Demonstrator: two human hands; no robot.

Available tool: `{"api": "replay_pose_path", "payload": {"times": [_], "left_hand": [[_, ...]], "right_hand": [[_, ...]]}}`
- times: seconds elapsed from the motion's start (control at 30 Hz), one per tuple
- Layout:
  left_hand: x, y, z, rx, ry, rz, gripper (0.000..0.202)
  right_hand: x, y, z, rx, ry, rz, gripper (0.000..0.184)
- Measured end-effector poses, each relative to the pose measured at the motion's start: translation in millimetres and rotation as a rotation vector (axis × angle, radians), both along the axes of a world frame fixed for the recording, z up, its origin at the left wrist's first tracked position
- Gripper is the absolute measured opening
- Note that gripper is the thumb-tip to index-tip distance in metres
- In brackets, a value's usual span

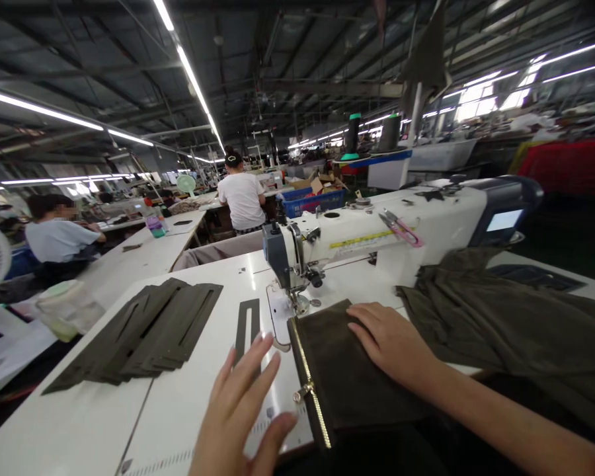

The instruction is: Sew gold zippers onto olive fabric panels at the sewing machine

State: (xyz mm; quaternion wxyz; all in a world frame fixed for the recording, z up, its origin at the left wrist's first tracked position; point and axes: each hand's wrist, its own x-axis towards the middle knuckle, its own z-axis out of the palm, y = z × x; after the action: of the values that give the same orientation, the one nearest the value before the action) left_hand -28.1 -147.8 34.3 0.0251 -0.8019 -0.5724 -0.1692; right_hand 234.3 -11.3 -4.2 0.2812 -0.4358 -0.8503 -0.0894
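My right hand (389, 340) lies flat on a dark olive fabric panel (352, 363), pressing on it with the fingers together. Along the panel's left edge runs a brass-toothed zipper (310, 410) with its metal slider (302, 393). My left hand (238, 403) hovers over the white sewing table (188, 423), fingers spread, just left of the slider and holding nothing. The panel's top corner sits close to the presser foot (300, 304) of the white industrial sewing machine (377, 231). Part of the panel is lost in shadow at the bottom.
A stack of slotted olive fabric pieces (143, 330) and a single slotted strip (245, 330) lie left of my hands. Olive cloth (500, 324) heaps to the right. Pink-handled snips (401, 228) rest on the machine. Co-workers (240, 198) sit at further tables.
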Motion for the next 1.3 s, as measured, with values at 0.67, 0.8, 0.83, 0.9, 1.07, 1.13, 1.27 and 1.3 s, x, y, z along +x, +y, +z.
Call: {"api": "replay_pose_path", "payload": {"times": [0.67, 0.8, 0.83, 0.9, 1.07, 1.13, 1.27, 1.3], "left_hand": [[29.7, 100.6, -17.0, -0.356, 0.155, -0.141, 0.115], [32.0, 100.5, -17.0, -0.356, 0.17, -0.124, 0.117], [32.1, 100.2, -17.8, -0.35, 0.172, -0.12, 0.117], [31.3, 99.4, -19.9, -0.343, 0.169, -0.117, 0.118], [28.4, 97.8, -23.8, -0.332, 0.151, -0.141, 0.122], [29.8, 97.1, -24.1, -0.333, 0.148, -0.136, 0.119], [31.1, 95.7, -20.0, -0.347, 0.126, -0.16, 0.118], [28.3, 95.3, -17.2, -0.359, 0.114, -0.178, 0.118]], "right_hand": [[-28.3, 29.2, 0.7, -0.178, -0.113, -0.174, 0.046], [-15.0, -16.3, -18.2, -0.107, -0.184, 0.226, 0.063], [-7.9, -23.0, -23.7, -0.13, -0.187, 0.228, 0.063], [5.5, -30.0, -30.0, -0.137, -0.175, 0.195, 0.067], [3.7, -44.2, -15.2, -0.059, -0.132, 0.221, 0.075], [-5.4, -53.6, -9.1, -0.098, -0.169, 0.324, 0.08], [-14.8, -56.3, -6.7, -0.244, -0.22, 0.399, 0.072], [-16.3, -52.4, -5.7, -0.266, -0.201, 0.386, 0.062]]}}
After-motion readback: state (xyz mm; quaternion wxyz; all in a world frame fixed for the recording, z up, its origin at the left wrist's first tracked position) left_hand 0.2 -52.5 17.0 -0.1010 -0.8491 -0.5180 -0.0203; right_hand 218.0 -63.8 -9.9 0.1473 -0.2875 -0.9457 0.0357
